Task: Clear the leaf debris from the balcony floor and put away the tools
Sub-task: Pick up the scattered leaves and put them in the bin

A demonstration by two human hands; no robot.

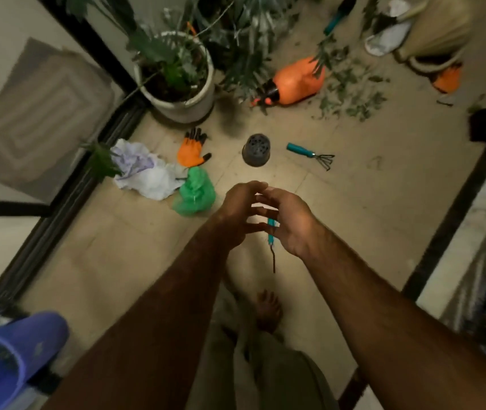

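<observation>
Where a bare foot (268, 309) stands on the beige tiled balcony floor (147, 247), a blue bucket (14, 356) lies on its side, well nearer than the upturned black pot (255, 150) and to its left. Both forearms reach out over the tiles on the near side of that pot. The right hand (290, 220) has its fingers closed round the teal handle of a small hand tool (271, 232), whose dark metal end hangs down toward the floor. The left hand (240, 208) is just beside it with fingers loosely curved toward the handle. Blur hides whether they touch it.

A crumpled green bag (196, 192) lies just left of the pot and nearer. A white cloth (144, 173) lies left of that, by the black door track (67, 190). An orange glove (193, 150) lies flat to the left of the pot, level with it, and a teal hand rake (309, 153) lies to its right.

Beyond the pot to the left stands a white planter (176, 81) with green plants. Beyond it to the right an orange sprayer (295, 81) lies tipped over. The leaf debris (351, 87) is scattered past the sprayer. Farther right, a second orange glove (447, 79) lies by a large beige pot (442, 25).
</observation>
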